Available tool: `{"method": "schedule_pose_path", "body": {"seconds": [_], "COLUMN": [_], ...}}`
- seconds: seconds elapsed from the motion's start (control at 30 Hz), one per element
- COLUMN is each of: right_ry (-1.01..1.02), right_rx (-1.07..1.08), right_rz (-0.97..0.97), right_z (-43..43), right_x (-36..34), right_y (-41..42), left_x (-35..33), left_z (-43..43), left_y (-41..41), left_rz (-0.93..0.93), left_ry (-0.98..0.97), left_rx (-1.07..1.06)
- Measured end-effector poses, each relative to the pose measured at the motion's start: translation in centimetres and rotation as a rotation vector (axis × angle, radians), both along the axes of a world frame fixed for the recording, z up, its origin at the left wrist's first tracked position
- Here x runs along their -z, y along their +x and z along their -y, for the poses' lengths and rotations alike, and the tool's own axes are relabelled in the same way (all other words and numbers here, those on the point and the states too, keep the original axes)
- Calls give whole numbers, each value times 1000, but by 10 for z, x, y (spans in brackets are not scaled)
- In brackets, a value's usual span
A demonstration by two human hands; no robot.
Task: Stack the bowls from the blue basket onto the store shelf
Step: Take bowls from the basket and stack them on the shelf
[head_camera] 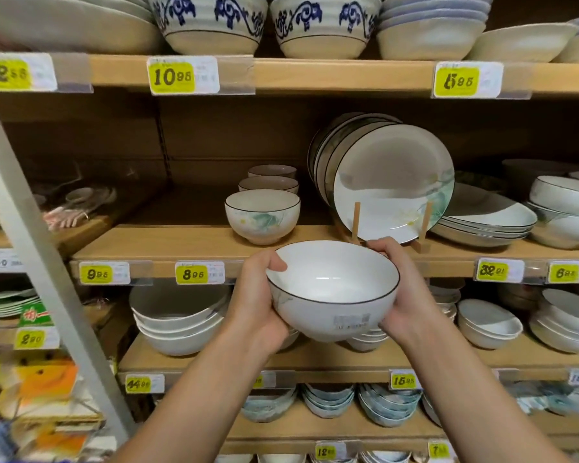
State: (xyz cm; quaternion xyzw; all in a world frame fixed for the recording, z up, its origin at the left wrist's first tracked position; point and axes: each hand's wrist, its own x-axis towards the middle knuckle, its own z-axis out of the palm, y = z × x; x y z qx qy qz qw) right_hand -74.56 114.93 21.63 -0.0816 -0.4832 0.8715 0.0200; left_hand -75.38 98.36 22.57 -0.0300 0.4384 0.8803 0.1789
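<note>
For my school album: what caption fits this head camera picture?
Left hand and right hand hold a white dark-rimmed ceramic bowl before the wooden store shelf.

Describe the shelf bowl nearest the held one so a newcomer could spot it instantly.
Find the wooden shelf carrying the upright plate on its wooden stand. Left of that plate runs a row of three small bowls. It is the front bowl, the only one showing a green leaf print.

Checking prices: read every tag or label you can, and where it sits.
"10 98": yellow paper price tag, top wooden shelf edge.
"5 95": right-hand tag, same edge.
"9 95": left tag, middle shelf edge.
"8 95": next tag, same edge.
Paper sticker on the held white ceramic bowl: too blurred.
Remaining tags: too blurred.
</note>
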Motion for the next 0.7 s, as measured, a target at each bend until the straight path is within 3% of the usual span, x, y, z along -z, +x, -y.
{"method": "schedule_pose_path", "body": {"seconds": [0.1, 0.23, 0.33, 0.5, 0.7], "right_ry": [68, 181, 14, -104, -89], "right_rx": [120, 253, 285, 83, -139], "right_rz": [-173, -193, -134, 21, 113], "right_z": [16, 41, 36, 13, 12], "right_x": [17, 23, 13, 2, 1], "right_y": [14, 15, 8, -7, -22], "left_x": [-1, 5, 11, 5, 6], "left_z": [-4, -15, -14, 0, 5], "left_y": [1, 8, 9, -1, -7], "left_rz": [-47, -81, -132, -176, -181], "left_ry": [-18, -58, -147, -210, -126], "left_rx": [-144, -238, -217, -147, -89]}}
